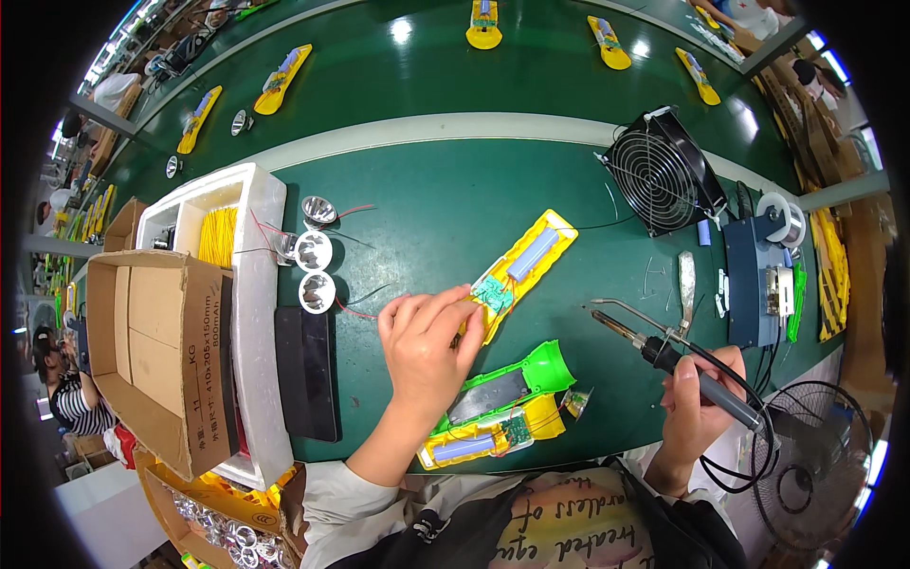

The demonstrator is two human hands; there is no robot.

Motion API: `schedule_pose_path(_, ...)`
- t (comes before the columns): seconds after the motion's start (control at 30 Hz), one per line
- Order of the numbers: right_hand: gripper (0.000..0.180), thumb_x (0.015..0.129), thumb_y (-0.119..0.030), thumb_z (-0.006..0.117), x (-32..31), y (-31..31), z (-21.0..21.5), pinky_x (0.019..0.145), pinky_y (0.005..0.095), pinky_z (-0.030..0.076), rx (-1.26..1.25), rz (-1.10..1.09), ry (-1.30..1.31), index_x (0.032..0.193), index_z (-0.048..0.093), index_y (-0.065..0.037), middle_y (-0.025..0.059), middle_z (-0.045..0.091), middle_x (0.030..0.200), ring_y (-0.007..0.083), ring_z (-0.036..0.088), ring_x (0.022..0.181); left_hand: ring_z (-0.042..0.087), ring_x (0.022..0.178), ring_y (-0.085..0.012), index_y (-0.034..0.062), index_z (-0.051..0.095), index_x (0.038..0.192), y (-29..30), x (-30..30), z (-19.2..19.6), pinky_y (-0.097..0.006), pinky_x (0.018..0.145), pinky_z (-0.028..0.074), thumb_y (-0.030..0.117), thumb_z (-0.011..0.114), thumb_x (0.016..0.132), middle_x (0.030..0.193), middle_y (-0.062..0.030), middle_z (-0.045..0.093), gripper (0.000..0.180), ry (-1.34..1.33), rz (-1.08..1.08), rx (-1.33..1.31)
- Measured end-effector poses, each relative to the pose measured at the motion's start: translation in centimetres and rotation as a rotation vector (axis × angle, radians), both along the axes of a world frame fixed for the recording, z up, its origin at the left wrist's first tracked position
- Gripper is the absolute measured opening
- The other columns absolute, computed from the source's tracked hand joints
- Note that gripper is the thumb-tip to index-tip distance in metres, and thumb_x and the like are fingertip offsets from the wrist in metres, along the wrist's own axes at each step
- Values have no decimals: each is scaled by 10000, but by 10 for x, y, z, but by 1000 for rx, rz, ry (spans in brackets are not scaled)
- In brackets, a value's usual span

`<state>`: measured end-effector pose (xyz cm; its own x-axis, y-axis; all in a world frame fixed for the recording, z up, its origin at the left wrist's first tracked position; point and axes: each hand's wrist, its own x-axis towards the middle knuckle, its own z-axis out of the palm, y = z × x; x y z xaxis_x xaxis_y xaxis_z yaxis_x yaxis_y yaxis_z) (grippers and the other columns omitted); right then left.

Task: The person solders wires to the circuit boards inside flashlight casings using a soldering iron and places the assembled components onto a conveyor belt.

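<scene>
My left hand (pixel 427 346) pinches the lower end of a yellow flashlight half-shell (pixel 561 230) lying slantwise on the green bench. Inside the shell sit a blue-violet cylindrical battery cell (pixel 534 254) and a small green circuit board (pixel 494 295) with thin wires; fingertips touch beside the board and cover the shell's end. My right hand (pixel 697 403) is closed around a soldering iron (pixel 728 396) with a thin feed tube, its tip pointing left, apart from the shell. Just below lie a green half-shell (pixel 545 365) and another yellow half-shell (pixel 545 417) with battery and board.
Left are reflector cups (pixel 314 250), a black tray (pixel 306 375), a foam box (pixel 265 204) and a cardboard box (pixel 171 351). A black fan (pixel 661 175) and a blue soldering-wire feeder (pixel 749 284) stand right. Beyond the pale rail, yellow shells (pixel 282 81) lie on a green belt.
</scene>
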<state>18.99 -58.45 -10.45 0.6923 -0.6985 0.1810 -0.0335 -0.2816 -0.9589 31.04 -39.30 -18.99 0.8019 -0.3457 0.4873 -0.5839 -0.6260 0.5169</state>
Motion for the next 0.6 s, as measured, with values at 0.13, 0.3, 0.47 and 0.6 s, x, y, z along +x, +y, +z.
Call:
schedule_pose_path(0.13,165,751,-30,591,-6,-8,-5,394,147,334,27,-43,-3,772,429,-2,60,513,554,48,437,407,548,747,-228,52,589,863,3,5,7,-355,749,392,146,648,683,842,-64,603,212,160,-38,-72)
schedule_pose_path(0.3,160,764,-33,583,-17,-32,-18,383,148,326,74,-62,-31,763,425,-10,52,508,547,40,417,398,557,830,-279,22,496,1047,-23,14,51,-374,733,447,231,655,670,924,-136,571,459,301,-119,184)
schedule_pose_path(0.47,166,762,-38,587,-23,-52,-34,384,149,331,154,-51,-30,761,423,-17,53,509,555,44,432,407,567,781,-302,-5,531,927,-31,49,66,-377,671,476,199,645,631,827,-147,568,377,257,-63,498)
schedule_pose_path(0.6,153,768,-30,569,-26,-66,-39,378,153,323,151,-51,-12,756,417,-22,45,491,547,44,423,403,576,730,-311,-17,543,814,-36,144,73,-388,643,481,176,631,631,782,-163,568,280,121,116,579)
